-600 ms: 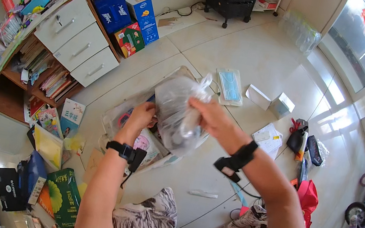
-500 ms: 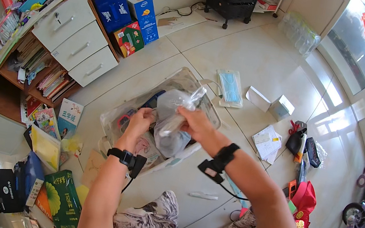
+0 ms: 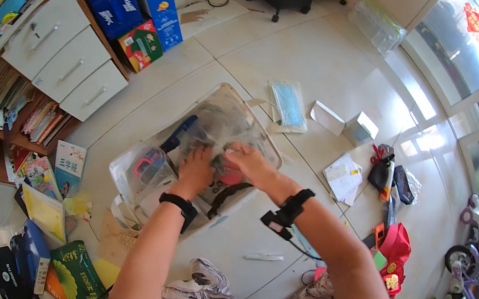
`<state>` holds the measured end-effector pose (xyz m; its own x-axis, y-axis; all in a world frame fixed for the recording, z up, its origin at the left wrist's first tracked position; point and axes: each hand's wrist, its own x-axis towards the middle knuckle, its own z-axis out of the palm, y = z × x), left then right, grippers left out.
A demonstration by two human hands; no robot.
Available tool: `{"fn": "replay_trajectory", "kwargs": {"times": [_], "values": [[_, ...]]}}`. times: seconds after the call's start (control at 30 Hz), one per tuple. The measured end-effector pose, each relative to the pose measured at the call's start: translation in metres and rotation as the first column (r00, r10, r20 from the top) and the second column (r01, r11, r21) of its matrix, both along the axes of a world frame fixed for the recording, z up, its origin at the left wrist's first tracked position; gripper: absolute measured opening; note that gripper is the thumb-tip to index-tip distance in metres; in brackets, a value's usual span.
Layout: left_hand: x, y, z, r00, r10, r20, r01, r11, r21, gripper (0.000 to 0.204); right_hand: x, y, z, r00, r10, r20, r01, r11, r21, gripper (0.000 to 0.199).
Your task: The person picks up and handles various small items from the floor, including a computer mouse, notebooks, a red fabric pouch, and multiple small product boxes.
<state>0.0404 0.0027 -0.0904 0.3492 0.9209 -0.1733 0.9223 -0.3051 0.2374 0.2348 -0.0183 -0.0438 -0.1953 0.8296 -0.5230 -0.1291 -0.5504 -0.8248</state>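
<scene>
A clear plastic storage bin (image 3: 129, 188) stands on the floor in front of me, holding mixed items. Both hands reach into it. My left hand (image 3: 195, 175) lies on a crumpled clear plastic bag (image 3: 219, 121), its fingers stretched forward. On the right, my right hand (image 3: 251, 166) has its fingers bent together at the bag's near side; the fingertips are partly hidden. Below it shows a reddish-pink item (image 3: 231, 175) and a dark strap-like piece (image 3: 223, 199). Left of my left hand are a pink-edged item (image 3: 149, 163) and a dark blue item (image 3: 180, 133).
Beyond the bin lie a pack of blue face masks (image 3: 290, 104) and a small white box (image 3: 361, 129). Papers (image 3: 343, 177) and a red cap (image 3: 399, 251) lie to the right. A drawer cabinet (image 3: 69, 62) stands left, with books (image 3: 79, 278) on the floor.
The clear bag, lifted above the bin before, is now lower inside it. My left hand has moved right and its fingers have straightened. The view has shifted slightly.
</scene>
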Motion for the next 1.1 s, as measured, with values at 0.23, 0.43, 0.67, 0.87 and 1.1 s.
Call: {"fn": "replay_trajectory", "kwargs": {"times": [0.23, 0.43, 0.67, 0.87, 1.1], "values": [[0.043, -0.004, 0.109, 0.976, -0.170, 0.136, 0.175, 0.984, -0.033, 0.040, 0.140, -0.067, 0.096, 0.927, 0.353, 0.130, -0.362, 0.930, 0.058, 0.042], [0.168, -0.075, 0.147, 0.642, -0.361, 0.676, 0.716, 0.598, -0.360, 0.037, 0.260, -0.165, 0.076, 0.870, 0.294, 0.396, -0.250, 0.955, -0.160, 0.029], [0.263, -0.148, 0.140, 0.621, -0.367, 0.693, 0.783, 0.338, -0.522, 0.039, 0.345, -0.296, -0.031, 0.388, 0.541, 0.746, -0.267, 0.841, -0.471, 0.033], [0.284, -0.193, 0.089, 0.645, 0.156, 0.748, 0.665, 0.369, -0.650, 0.036, 0.303, -0.364, -0.055, 0.218, 0.565, 0.795, -0.153, 0.825, -0.544, 0.060], [0.291, -0.218, 0.057, 0.654, 0.345, 0.674, 0.577, 0.349, -0.739, 0.035, 0.319, -0.358, -0.062, 0.525, 0.300, 0.797, 0.121, 0.900, -0.419, 0.066]]}}
